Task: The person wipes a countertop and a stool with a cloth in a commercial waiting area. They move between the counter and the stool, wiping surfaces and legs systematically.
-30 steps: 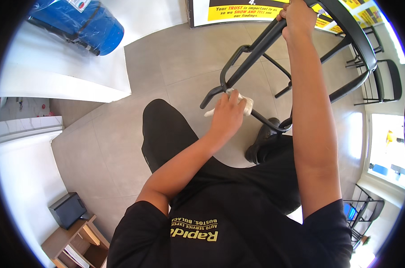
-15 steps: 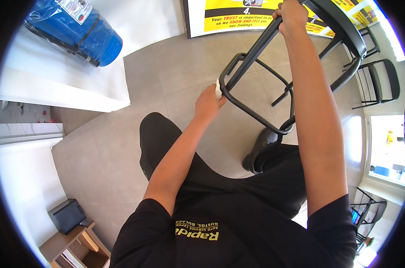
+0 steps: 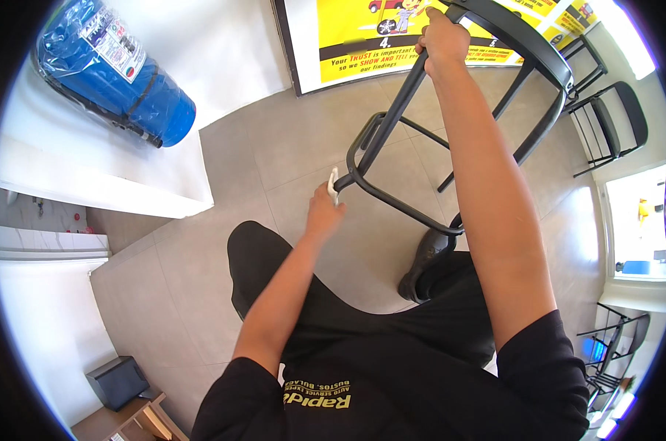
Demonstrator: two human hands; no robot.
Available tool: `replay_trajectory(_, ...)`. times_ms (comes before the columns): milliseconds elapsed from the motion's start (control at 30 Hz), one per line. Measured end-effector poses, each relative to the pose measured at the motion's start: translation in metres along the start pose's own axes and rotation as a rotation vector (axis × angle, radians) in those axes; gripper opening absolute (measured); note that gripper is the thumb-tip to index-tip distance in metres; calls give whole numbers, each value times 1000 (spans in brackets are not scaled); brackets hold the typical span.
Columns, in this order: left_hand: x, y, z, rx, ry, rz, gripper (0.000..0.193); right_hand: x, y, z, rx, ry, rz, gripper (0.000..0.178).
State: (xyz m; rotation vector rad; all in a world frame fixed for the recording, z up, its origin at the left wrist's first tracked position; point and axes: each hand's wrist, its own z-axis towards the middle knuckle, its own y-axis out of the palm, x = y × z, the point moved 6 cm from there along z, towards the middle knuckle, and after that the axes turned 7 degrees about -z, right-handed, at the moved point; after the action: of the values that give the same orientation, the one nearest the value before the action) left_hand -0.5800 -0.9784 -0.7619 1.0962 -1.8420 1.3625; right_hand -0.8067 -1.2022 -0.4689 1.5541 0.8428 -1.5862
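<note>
A black metal chair or stool frame (image 3: 387, 140) is held tilted in front of me, its tubular legs joined by a looped crossbar. High on one long leg, my right hand (image 3: 447, 45) is closed round the tube near the wide curved part (image 3: 528, 33). My left hand (image 3: 323, 214) pinches a white cloth (image 3: 334, 186) against the lower end of that same leg, just past the crossbar. The fingers behind the cloth are partly hidden. Part of the crossbar passes close above my black shoe (image 3: 430, 257).
A blue plastic-wrapped cylinder (image 3: 120, 70) rests on a white ledge (image 3: 149, 173) at far left. A yellow poster (image 3: 370, 55) stands ahead. Black folding chairs (image 3: 616, 121) line the right wall. At lower left, a dark box (image 3: 117, 382) sits by a brown wooden shelf (image 3: 145, 419).
My left hand has slid the cloth down the leg, from the crossbar corner to the leg's end. The right hand keeps its grip. The whole view has shifted slightly.
</note>
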Motion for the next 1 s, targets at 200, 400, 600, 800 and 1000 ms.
replay_trajectory(200,23,26,-39,377,290,35,84,-6,7,-12,-1,48,18,21)
replay_trajectory(400,53,14,-31,395,379,14,60,-9,-2,-19,-24,84,8,23)
replay_trajectory(600,7,-2,6,210,244,-27,45,-8,3,-25,-32,65,-18,28)
replay_trajectory(800,-1,1,-10,240,203,145,46,-2,4,-29,-31,67,-20,33)
replay_trajectory(1000,5,6,-12,182,230,79,51,15,4,-8,51,-4,-106,33)
